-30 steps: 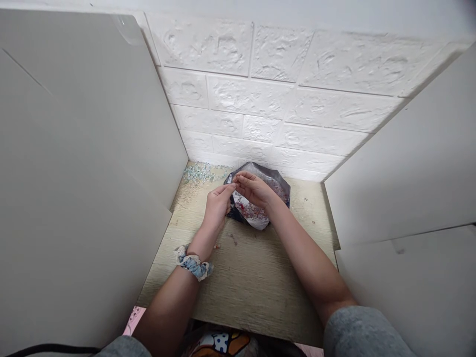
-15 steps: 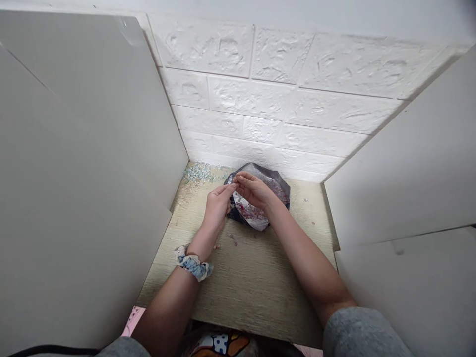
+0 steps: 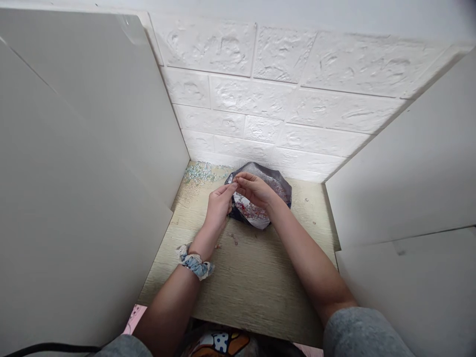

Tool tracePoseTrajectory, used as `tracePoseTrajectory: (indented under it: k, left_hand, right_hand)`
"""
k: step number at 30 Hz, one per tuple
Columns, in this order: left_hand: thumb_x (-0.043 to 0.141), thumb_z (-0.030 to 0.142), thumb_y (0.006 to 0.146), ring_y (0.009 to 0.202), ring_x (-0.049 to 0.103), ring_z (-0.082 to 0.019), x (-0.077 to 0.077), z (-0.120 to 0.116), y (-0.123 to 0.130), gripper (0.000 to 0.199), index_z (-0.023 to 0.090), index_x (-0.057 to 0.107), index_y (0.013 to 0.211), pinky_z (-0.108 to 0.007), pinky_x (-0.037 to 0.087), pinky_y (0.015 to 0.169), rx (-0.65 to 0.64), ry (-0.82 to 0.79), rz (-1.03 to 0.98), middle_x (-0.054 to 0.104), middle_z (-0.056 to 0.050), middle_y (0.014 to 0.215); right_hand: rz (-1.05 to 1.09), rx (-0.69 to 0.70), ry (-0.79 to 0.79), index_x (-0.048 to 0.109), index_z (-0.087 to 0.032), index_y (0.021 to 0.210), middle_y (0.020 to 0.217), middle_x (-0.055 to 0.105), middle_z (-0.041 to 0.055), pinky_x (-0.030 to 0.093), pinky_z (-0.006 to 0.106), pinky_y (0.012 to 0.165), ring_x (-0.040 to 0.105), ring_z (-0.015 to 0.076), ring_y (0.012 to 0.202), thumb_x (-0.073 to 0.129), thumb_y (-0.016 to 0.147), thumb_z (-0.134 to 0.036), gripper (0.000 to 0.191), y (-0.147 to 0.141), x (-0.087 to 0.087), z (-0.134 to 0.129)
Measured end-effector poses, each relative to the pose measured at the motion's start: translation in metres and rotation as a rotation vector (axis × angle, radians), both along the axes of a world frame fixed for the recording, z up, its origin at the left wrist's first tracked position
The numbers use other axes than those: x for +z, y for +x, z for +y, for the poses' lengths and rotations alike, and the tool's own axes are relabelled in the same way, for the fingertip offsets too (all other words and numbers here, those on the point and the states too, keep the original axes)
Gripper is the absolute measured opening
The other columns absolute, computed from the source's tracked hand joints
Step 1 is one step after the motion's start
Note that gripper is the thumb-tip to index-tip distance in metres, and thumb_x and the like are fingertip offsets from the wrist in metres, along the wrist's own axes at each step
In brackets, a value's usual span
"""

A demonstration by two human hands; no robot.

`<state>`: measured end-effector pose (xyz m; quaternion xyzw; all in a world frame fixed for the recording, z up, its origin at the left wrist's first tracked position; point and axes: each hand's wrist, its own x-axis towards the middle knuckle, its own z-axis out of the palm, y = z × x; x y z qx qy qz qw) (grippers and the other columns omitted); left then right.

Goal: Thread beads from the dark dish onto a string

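My left hand (image 3: pixel 222 198) is closed in a pinch, its fingertips meeting those of my right hand (image 3: pixel 253 189). The right hand is pinched too, fingers bent towards the left thumb. Whatever sits between the fingertips is too small to name. Beneath and behind both hands lies a dark, shiny bag (image 3: pixel 279 179), spread open with a pale inside. Red, pink and clear beads (image 3: pixel 250 210) are heaped in it, partly hidden by my right hand. A blue and white scrunchie (image 3: pixel 196 263) circles my left wrist.
Pale green and clear beads (image 3: pixel 204 172) are scattered at the tabletop's back left. A few small bits (image 3: pixel 234 239) lie on the wooden tabletop (image 3: pixel 256 282) before the bag. Grey-white panels (image 3: pixel 92 163) (image 3: pixel 412 163) flank it; a white brick-patterned wall (image 3: pixel 256 99) stands behind.
The whole view has shifted very slightly. Both hands stay together above the bag, with the right fingers moved only a little at the pinch.
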<state>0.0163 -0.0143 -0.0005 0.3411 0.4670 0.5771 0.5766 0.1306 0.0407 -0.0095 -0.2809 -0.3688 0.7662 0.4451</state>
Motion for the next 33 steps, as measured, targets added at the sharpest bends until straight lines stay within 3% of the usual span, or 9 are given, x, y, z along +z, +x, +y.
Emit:
tracePoseTrajectory:
  k: [5, 14, 20, 24, 29, 33]
  left_hand:
    - [0.068, 0.04, 0.064, 0.036, 0.019, -0.002, -0.002, 0.0, 0.0, 0.03, 0.013, 0.063, 0.075, -0.019, 0.012, 0.036, -0.007, 0.006, -0.016, 0.026, 0.011, 0.041]
    - [0.067, 0.036, 0.065, 0.034, 0.02, -0.002, -0.002, 0.001, -0.001, 0.029, 0.011, 0.062, 0.08, -0.017, 0.012, 0.035, 0.009, -0.026, -0.073, 0.026, 0.011, 0.04]
    - [0.069, 0.036, 0.064, 0.034, 0.018, -0.001, -0.001, 0.002, -0.002, 0.028, 0.013, 0.056, 0.071, -0.016, 0.01, 0.034, -0.023, -0.041, -0.101, 0.025, 0.012, 0.04]
    - [0.069, 0.035, 0.063, 0.033, 0.018, -0.001, 0.0, 0.001, -0.001, 0.027, 0.014, 0.052, 0.067, -0.016, 0.01, 0.033, -0.069, -0.032, -0.118, 0.024, 0.012, 0.042]
    - [0.063, 0.036, 0.066, 0.031, 0.021, 0.001, 0.005, -0.001, 0.001, 0.026, 0.015, 0.054, 0.078, -0.018, 0.008, 0.032, -0.084, -0.025, -0.195, 0.05, 0.005, 0.057]
    - [0.06, 0.037, 0.068, 0.03, 0.023, 0.002, 0.006, -0.002, 0.001, 0.028, 0.014, 0.058, 0.084, -0.019, 0.008, 0.032, -0.144, 0.021, -0.18, 0.063, -0.002, 0.075]
  right_hand:
    - [-0.041, 0.012, 0.009, 0.063, -0.016, 0.069, 0.07, 0.059, -0.0015, 0.046, 0.021, 0.072, 0.055, 0.0077, 0.07, 0.077, 0.058, -0.016, 0.018, 0.002, 0.002, 0.001]
    - [-0.151, 0.072, 0.162, 0.065, -0.016, 0.075, 0.074, 0.061, -0.0001, 0.046, 0.026, 0.076, 0.056, 0.0102, 0.072, 0.077, 0.059, -0.025, 0.022, 0.005, -0.004, 0.004]
    - [-0.421, -0.002, 0.32, 0.063, -0.015, 0.075, 0.074, 0.059, 0.0013, 0.045, 0.027, 0.072, 0.054, 0.01, 0.07, 0.068, 0.069, -0.035, 0.022, 0.006, 0.007, 0.001]
    - [-0.575, -0.066, 0.475, 0.06, -0.013, 0.071, 0.069, 0.057, 0.0007, 0.042, 0.025, 0.065, 0.05, 0.0096, 0.065, 0.062, 0.074, -0.034, 0.02, 0.006, 0.017, -0.003]
    - [-0.693, -0.118, 0.702, 0.062, -0.013, 0.069, 0.078, 0.061, 0.0033, 0.041, 0.025, 0.067, 0.054, 0.012, 0.075, 0.053, 0.077, -0.026, 0.017, 0.009, 0.029, -0.009]
    - [-0.711, -0.123, 0.729, 0.062, -0.014, 0.069, 0.085, 0.061, 0.0044, 0.042, 0.025, 0.069, 0.055, 0.0129, 0.08, 0.052, 0.077, -0.026, 0.017, 0.012, 0.04, -0.014]
